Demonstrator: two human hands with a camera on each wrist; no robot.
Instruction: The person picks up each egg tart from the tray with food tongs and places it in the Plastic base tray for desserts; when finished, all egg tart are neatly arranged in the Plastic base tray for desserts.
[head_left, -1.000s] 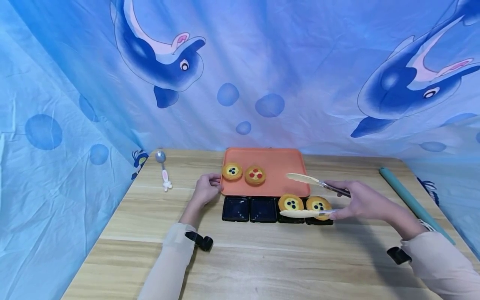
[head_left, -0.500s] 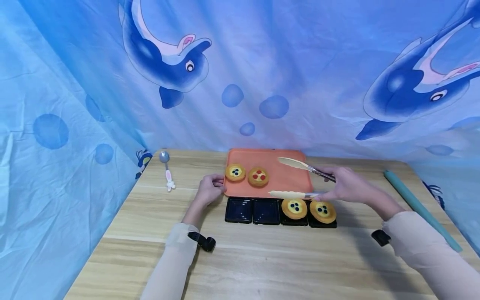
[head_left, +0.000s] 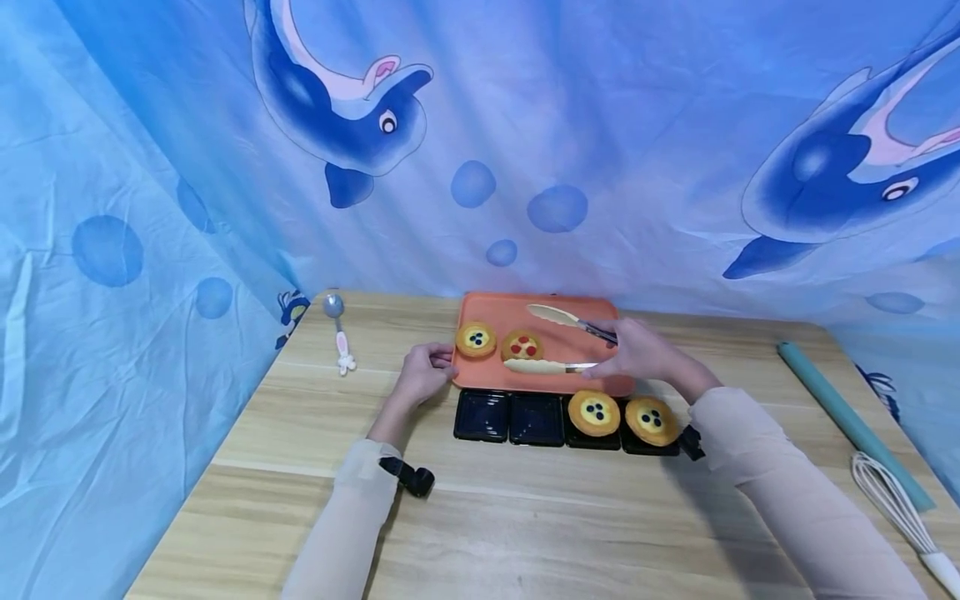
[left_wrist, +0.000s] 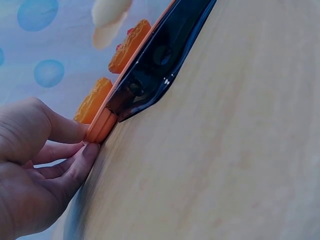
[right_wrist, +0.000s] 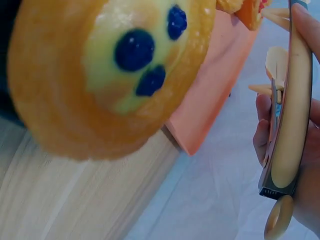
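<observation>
At the left edge of the orange tray point(head_left: 510, 307), my left hand point(head_left: 422, 375) pinches the rim between thumb and fingers, as the left wrist view shows closely. My right hand point(head_left: 637, 350) grips tongs point(head_left: 540, 366) with cream tips spread wide apart. These reach over the tray, and the near tip overlaps a tart with red toppings point(head_left: 522, 340) in the head view. Left of it on the tray lies a tart with blue berries point(head_left: 476, 339). Two more berry tarts, one point(head_left: 594, 413) beside the other point(head_left: 651, 421), sit in the right-hand black square dishes.
Two black dishes to the left, one point(head_left: 482, 416) next to the other point(head_left: 536, 419), hold nothing. A spoon with a rabbit handle point(head_left: 342, 342) lies at the left. A green rod point(head_left: 847, 417) and a whisk point(head_left: 888, 492) lie at the right. A dolphin-print curtain point(head_left: 570, 125) hangs behind.
My right hand has carried the tongs left and away from me, from above the berry tarts in the black dishes to the red-topped tart. My left hand keeps its pinch on the tray.
</observation>
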